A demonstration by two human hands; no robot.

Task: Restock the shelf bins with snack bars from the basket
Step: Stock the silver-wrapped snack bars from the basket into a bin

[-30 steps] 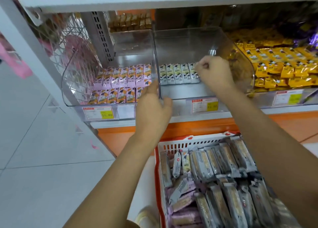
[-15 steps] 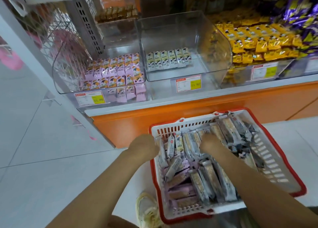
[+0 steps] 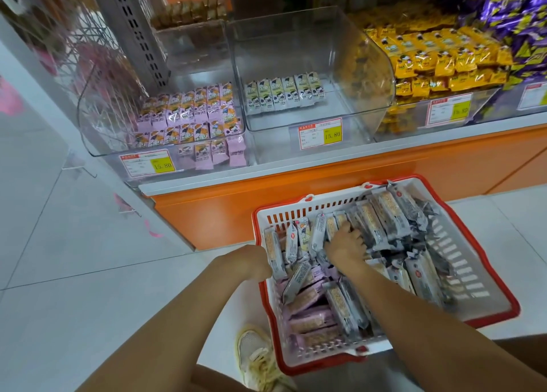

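A red-rimmed white basket (image 3: 473, 245) stands on the floor below the shelf, heaped with grey snack bars (image 3: 393, 215) and pink snack bars (image 3: 307, 317). My right hand (image 3: 346, 251) is down among the grey bars, fingers curled into them. My left hand (image 3: 254, 261) sits at the basket's left rim with its fingers curled over the edge and hidden. On the shelf, the clear middle bin (image 3: 299, 45) holds one short row of grey-white bars (image 3: 284, 94). The clear left bin (image 3: 88, 125) holds rows of pink bars (image 3: 189, 110).
Yellow snack packs (image 3: 429, 60) and purple packs (image 3: 518, 9) fill the bins to the right. An orange shelf base (image 3: 296, 191) runs behind the basket. My shoe (image 3: 256, 353) is on the white tiled floor beside the basket's near left corner.
Both hands dropped from the shelf bins to the basket. The right hand has pushed deeper into the grey bars, and the view has tilted down.
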